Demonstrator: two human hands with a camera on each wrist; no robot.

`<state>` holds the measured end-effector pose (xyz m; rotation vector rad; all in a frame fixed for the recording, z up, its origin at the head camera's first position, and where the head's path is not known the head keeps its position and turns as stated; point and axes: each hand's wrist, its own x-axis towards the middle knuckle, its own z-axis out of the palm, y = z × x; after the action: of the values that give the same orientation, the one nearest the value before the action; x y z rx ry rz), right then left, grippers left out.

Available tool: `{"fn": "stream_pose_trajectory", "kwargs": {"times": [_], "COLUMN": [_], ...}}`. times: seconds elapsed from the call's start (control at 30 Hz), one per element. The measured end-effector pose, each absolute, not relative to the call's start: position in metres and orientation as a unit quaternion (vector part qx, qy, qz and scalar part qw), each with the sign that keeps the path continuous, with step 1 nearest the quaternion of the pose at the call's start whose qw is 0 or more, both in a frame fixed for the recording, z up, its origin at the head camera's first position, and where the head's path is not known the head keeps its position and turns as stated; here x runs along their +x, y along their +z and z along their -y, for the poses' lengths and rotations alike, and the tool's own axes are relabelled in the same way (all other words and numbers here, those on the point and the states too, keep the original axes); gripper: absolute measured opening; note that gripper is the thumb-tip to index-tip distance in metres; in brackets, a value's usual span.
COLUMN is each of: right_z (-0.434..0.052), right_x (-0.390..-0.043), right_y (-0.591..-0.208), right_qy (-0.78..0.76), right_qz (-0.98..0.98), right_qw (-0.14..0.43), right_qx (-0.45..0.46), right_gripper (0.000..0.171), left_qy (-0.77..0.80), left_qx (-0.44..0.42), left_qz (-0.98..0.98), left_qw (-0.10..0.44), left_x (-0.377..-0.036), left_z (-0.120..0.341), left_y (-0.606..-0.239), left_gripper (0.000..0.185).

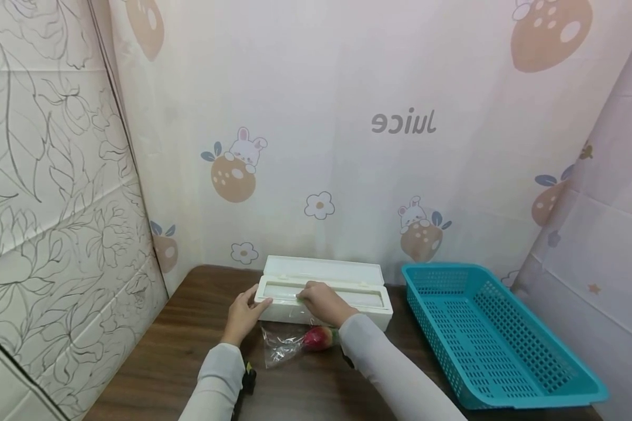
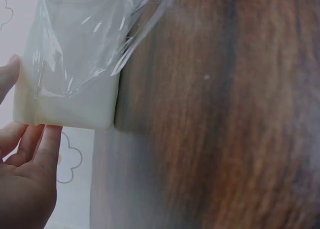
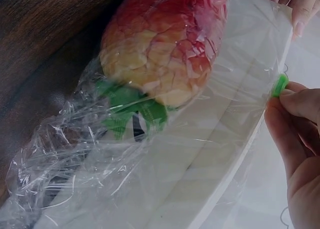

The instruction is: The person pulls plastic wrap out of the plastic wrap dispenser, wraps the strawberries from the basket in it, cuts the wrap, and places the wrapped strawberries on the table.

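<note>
A long white cling film dispenser lies near the table's back edge, its lid raised. My left hand grips its left end, with the thumb and fingers on different sides of the corner in the left wrist view. My right hand pinches a small green slider at the dispenser's edge. Clear plastic film hangs over the front of the dispenser and down to the table. Before it, crumpled film surrounds a red and yellow fruit with green leaves.
A turquoise plastic basket stands to the right of the dispenser. The dark wooden table backs onto a printed curtain. By my left wrist is a black item with a yellow mark.
</note>
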<state>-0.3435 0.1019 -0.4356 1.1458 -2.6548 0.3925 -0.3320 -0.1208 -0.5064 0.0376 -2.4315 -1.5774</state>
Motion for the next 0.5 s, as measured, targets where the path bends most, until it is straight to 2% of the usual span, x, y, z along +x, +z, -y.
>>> {"fn": "stream_pose_trajectory", "kwargs": {"times": [0.2, 0.5], "right_z": [-0.0986, -0.0947], "right_x": [-0.3423, -0.3416], "right_y": [-0.4313, -0.4301], "right_qy": [0.126, 0.117], "right_qz": [0.914, 0.908], "right_qw": [0.100, 0.119], "right_qx": [0.373, 0.384], "right_gripper": [0.017, 0.016], "left_qy": [-0.536, -0.535], "left_qx": [0.006, -0.010], "left_qz": [0.836, 0.838], "left_qw": [0.117, 0.103], "left_x": [-0.3328, -0.3309], "left_z": [0.1234, 0.1255], "left_y": [-0.5067, -0.5036], "left_gripper": [0.073, 0.071]}}
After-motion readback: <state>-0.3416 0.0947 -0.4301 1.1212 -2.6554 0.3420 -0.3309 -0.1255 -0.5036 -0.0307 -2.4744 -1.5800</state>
